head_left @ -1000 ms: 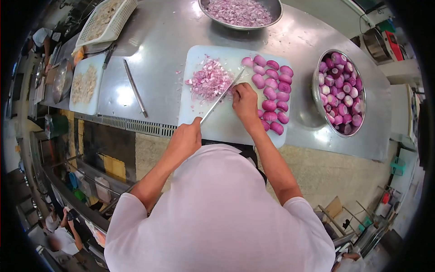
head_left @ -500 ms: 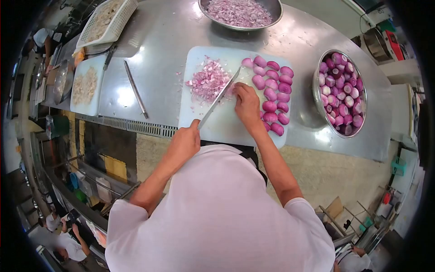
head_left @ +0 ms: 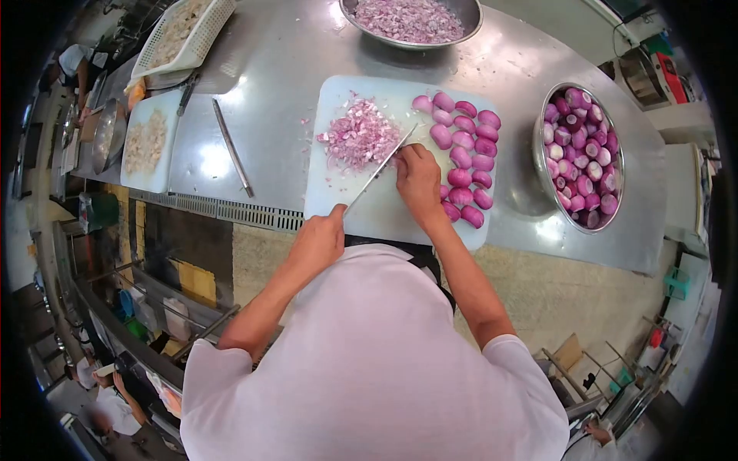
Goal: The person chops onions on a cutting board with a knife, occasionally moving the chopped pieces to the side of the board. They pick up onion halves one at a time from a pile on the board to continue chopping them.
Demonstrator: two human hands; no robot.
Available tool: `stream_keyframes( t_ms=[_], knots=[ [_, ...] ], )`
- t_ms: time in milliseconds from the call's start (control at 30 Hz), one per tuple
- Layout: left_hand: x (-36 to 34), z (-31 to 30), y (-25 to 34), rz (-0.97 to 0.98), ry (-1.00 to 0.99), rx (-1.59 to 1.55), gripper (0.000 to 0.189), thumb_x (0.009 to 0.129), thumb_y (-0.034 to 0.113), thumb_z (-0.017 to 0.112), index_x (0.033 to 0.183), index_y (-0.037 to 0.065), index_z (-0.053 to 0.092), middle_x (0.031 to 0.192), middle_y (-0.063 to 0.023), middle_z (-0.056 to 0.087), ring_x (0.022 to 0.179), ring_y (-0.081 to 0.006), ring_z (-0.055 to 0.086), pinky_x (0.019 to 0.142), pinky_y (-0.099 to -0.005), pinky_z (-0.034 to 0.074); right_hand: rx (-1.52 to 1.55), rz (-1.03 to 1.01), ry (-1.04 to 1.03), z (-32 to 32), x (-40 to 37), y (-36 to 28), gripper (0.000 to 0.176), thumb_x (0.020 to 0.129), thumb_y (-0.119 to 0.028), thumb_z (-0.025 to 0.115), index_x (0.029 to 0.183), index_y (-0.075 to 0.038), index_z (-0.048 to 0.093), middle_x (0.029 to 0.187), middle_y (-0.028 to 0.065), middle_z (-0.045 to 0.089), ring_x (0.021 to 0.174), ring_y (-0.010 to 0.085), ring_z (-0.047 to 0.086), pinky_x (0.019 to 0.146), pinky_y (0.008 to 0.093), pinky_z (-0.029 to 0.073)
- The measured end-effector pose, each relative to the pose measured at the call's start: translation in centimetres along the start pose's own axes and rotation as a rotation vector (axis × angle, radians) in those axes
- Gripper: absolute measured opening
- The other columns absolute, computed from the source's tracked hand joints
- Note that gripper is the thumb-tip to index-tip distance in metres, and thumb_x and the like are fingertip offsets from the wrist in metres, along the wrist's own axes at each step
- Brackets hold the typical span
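My left hand (head_left: pixel 317 244) is closed round the handle of a kitchen knife (head_left: pixel 378 172), its blade slanting up and to the right over a white cutting board (head_left: pixel 369 211). Beside the blade, the bent fingers of my right hand (head_left: pixel 419 180) press together on a piece of onion, mostly hidden under the fingertips. A heap of chopped purple onion (head_left: pixel 360 134) lies on the board left of the blade. Several peeled onion halves (head_left: pixel 461 157) stand in rows on the board, right of my right hand.
A metal bowl of peeled onions (head_left: pixel 578 157) stands at the right, a bowl of chopped onion (head_left: pixel 407 21) at the back. Left are a metal rod (head_left: pixel 232 150), another board (head_left: pixel 160 173) with chopped pale food, a second knife (head_left: pixel 187 94) and a white basket (head_left: pixel 201 42). People are further off.
The knife blade has swung slightly to the right and lower, now close along my right fingertips. My right hand has barely moved. The onion piece at its fingertips shows less.
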State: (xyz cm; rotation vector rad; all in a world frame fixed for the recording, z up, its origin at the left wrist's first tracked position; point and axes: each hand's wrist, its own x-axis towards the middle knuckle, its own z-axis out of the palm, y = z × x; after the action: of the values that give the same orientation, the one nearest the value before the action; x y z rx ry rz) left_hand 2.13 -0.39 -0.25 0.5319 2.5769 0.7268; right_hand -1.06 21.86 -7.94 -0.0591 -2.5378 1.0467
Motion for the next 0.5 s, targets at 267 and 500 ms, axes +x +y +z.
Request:
stream_keyframes(
  t_ms=[267,500],
  knots=[
    [-0.5,0.2,0.1,0.011,-0.034,0.005,0.029,0.082,-0.002,0.055,0.111,-0.004,0.058,0.067,-0.0271,0.061,0.068,-0.0456,0.063,0.063,-0.0532,0.049,0.041,0.03,0.03,0.1,-1.0,0.5,0.012,0.078,0.005,0.061,0.089,-0.001,0.064,0.089,0.0165,0.06,0.084,0.0378,0.059,0.074,0.0473,0.048],
    [-0.4,-0.2,0.4,0.024,-0.028,0.01,0.023,0.087,0.001,0.054,0.11,-0.003,0.057,0.063,-0.0256,0.058,0.061,-0.0455,0.06,0.059,-0.0525,0.046,0.083,0.061,0.019,-0.1,-1.1,0.8,0.011,0.079,0.004,0.061,0.088,0.001,0.064,0.088,0.0188,0.062,0.081,0.0407,0.061,0.072,0.0482,0.049]
  ],
)
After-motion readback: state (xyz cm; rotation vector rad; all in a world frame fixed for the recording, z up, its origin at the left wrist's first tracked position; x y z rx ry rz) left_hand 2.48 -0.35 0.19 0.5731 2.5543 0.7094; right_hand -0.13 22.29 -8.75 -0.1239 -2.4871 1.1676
